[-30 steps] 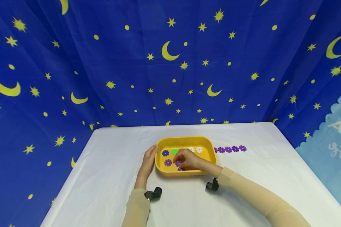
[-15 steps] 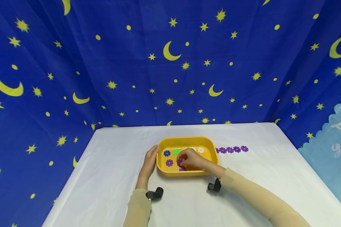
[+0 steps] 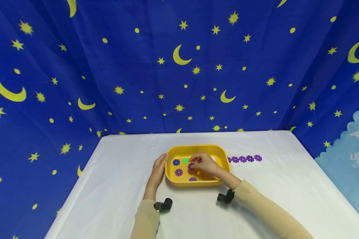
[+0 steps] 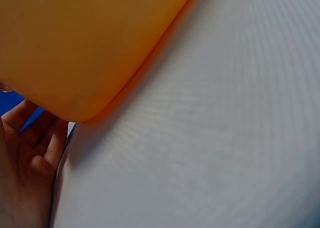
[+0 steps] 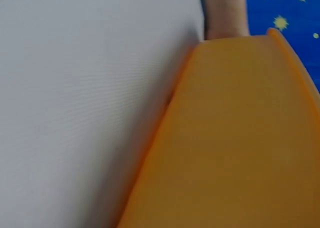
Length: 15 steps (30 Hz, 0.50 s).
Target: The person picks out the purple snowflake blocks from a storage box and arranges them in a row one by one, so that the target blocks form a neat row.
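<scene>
My right hand (image 3: 205,163) reaches into a yellow plastic tray (image 3: 194,183) and pinches a purple snowflake-shaped disc (image 3: 190,166) between thumb and fingers, raised off the tray floor. The left hand (image 3: 158,170) holds the tray's left end, thumb at the rim and fingers along the outer wall. In the left wrist view, the fingers of that hand (image 4: 30,158) reach behind the tray corner (image 4: 75,63). Two more purple discs, one at left (image 3: 178,172) and one by the front wall (image 3: 192,179), lie inside, with a blue disc (image 3: 176,162) and a green disc (image 3: 185,161).
Right of the tray, several purple discs (image 3: 250,158) form a straight row on the white tablecloth (image 3: 275,186); the tray wall hides its left end. A white disc (image 3: 213,159) shows partly behind the right hand. A blue curtain (image 3: 179,76) with stars and moons encloses the table.
My right hand has risen slightly and moved right with the purple disc, uncovering more of the disc by the front wall. The left hand stays at the tray's end.
</scene>
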### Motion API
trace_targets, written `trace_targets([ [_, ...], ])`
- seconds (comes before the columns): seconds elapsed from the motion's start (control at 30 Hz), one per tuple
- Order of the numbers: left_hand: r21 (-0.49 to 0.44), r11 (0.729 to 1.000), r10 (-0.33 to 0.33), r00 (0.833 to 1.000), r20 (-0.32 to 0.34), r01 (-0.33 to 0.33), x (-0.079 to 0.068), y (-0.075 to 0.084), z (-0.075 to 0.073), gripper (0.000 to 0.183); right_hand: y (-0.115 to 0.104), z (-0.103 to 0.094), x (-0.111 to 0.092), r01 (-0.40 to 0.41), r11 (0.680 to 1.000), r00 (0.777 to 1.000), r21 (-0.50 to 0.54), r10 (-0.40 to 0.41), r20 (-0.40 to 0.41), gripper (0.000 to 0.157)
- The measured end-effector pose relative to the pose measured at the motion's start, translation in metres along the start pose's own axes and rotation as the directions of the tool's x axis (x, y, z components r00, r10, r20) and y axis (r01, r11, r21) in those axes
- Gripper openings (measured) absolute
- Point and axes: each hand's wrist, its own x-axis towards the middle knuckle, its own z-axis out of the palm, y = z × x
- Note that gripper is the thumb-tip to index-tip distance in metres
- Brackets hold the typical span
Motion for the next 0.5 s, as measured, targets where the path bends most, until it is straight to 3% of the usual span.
trace_targets([
  [0.23,0.044,0.999,0.001,1.0,0.019,-0.002,-0.016,0.026,0.001,0.051,-0.002,-0.005,-0.004,-0.055,0.994,0.996,0.094,0.061,-0.065,0.022],
  [0.5,0.042,0.999,-0.007,1.0,0.01,0.007,-0.018,0.029,0.002,0.05,-0.003,-0.015,-0.008,-0.05,0.978,0.99,0.203,0.076,-0.123,0.029],
])
